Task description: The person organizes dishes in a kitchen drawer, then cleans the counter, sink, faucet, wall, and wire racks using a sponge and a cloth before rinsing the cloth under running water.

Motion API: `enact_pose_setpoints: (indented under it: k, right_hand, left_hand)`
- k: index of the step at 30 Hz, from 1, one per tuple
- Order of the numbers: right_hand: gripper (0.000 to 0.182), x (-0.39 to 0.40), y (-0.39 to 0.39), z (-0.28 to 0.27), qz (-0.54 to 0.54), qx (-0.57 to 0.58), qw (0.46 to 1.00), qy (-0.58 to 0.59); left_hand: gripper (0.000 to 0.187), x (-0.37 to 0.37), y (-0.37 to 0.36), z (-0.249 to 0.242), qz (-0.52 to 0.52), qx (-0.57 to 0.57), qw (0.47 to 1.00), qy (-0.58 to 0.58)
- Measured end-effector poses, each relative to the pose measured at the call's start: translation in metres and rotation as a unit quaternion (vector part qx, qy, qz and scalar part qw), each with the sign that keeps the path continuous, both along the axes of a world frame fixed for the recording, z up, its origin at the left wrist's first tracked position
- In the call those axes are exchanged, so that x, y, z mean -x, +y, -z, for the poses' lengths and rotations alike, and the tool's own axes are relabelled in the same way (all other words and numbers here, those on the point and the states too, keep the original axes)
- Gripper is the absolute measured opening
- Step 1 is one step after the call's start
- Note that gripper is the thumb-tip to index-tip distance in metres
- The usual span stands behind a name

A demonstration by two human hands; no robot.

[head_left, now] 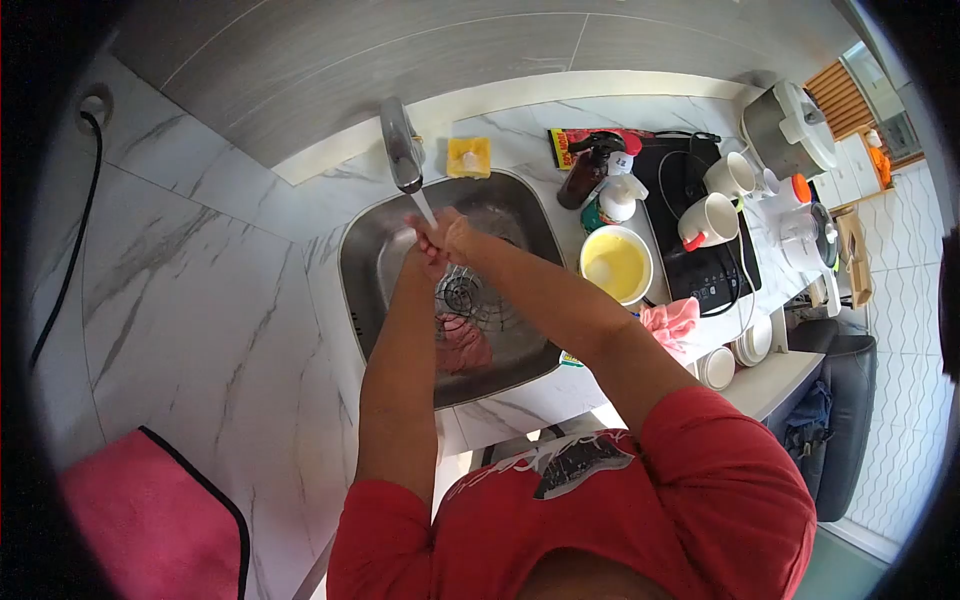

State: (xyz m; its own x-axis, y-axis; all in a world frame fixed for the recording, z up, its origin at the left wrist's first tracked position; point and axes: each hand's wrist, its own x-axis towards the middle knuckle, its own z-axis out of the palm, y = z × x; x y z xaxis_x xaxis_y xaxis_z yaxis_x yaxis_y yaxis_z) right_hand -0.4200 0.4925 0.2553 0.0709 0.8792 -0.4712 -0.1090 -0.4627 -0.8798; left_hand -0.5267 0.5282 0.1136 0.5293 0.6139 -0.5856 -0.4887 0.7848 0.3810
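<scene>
Water runs from the grey tap (402, 150) onto my two hands, which are pressed together over the steel sink (358, 270). My left hand (431, 263) lies against my right hand (452, 232), just below the spout. Their fingers overlap and are partly hidden, so I cannot make out how far they are curled or whether anything is between them. Beneath them, a wire drain strainer (460, 290) sits in the basin. A wet pink cloth (463, 345) lies on the sink floor, nearer my body and apart from both hands.
A yellow sponge (469, 158) rests behind the sink. To the right stand a dark spray bottle (583, 180), a white bowl with yellow inside (616, 265), mugs (710, 221) on a black cooktop (690, 265), a pink rag (670, 322) and a cooker (785, 125).
</scene>
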Motion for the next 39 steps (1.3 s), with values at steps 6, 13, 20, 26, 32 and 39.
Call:
enact_pose_setpoints:
  k: [6, 13, 20, 26, 32, 39]
  right_hand:
    - [0.019, -0.006, 0.017, 0.021, -0.024, -0.144, 0.989, 0.04]
    - [0.012, -0.003, -0.005, -0.025, -0.044, -0.19, 0.946, -0.26]
    - [0.021, -0.002, 0.009, -0.034, -0.02, -0.248, 0.897, -0.364]
    - [0.023, -0.011, -0.022, -0.065, -0.029, -0.174, 0.955, -0.239]
    - [0.017, -0.016, -0.076, 0.038, -0.303, -0.206, 0.732, -0.574]
    - [0.015, 0.032, -0.158, 0.06, -0.31, -0.243, 0.81, -0.435]
  left_hand:
    - [0.023, 0.001, 0.0, -0.025, 0.025, -0.11, 0.993, -0.022]
    - [0.033, 0.001, 0.0, -0.035, 0.059, -0.462, 0.883, 0.061]
    - [0.025, -0.01, 0.003, -0.14, 0.066, -0.239, 0.957, 0.151]
    - [0.018, 0.005, 0.042, -0.139, 0.152, -0.23, 0.935, 0.223]
    - [0.03, -0.019, 0.036, -0.178, 0.057, -0.232, 0.94, 0.244]
    - [0.028, -0.024, 0.043, -0.154, 0.065, -0.246, 0.922, 0.293]
